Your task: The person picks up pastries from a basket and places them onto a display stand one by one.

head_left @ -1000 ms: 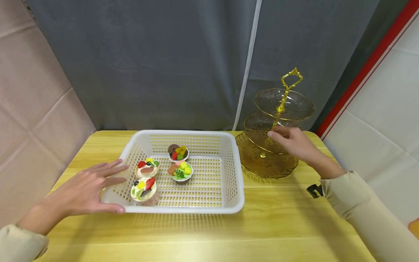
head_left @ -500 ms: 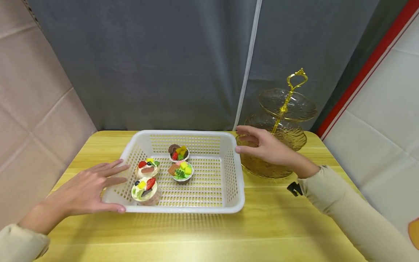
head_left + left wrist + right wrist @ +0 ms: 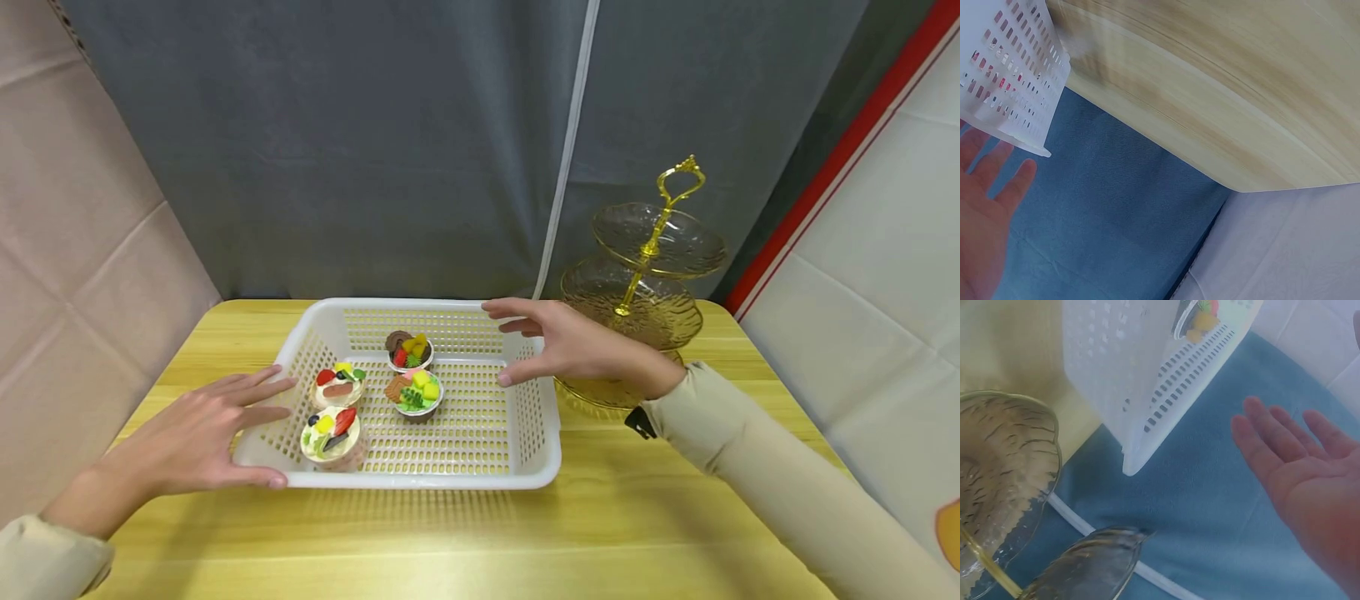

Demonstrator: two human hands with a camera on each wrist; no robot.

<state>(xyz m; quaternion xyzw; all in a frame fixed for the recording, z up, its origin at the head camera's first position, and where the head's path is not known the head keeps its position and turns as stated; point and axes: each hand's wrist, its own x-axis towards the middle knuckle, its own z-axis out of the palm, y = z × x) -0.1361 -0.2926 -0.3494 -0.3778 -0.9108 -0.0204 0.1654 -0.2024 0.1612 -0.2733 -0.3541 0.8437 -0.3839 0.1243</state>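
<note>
A white perforated plastic basket (image 3: 534, 433) stands on the wooden table. Four-sided and shallow, it holds several toy cupcakes, among them a green-topped cupcake (image 3: 417, 392), a chocolate cupcake (image 3: 409, 352) and a cream cupcake with strawberry (image 3: 330, 435). My left hand (image 3: 191, 433) rests at the basket's left rim, fingers straight and spread, the thumb by its front corner. Over the basket's right wall hovers my right hand (image 3: 562, 337), fingers extended, thumb apart, nothing held. Behind its wrist stands a three-tier glass cake stand (image 3: 660, 237) with a gold handle; the forearm partly hides its lowest plate.
The light wooden table (image 3: 420, 546) extends in front of the basket. A grey curtain (image 3: 337, 167) hangs along its back edge. Pale cloth panels (image 3: 82, 250) flank both sides. A small black clip (image 3: 639, 422) sits at the right cuff.
My right hand has moved left from the cake stand to over the basket's right side, its fingers spreading. The stand shifted slightly right early on. My left hand and the cupcakes have stayed put.
</note>
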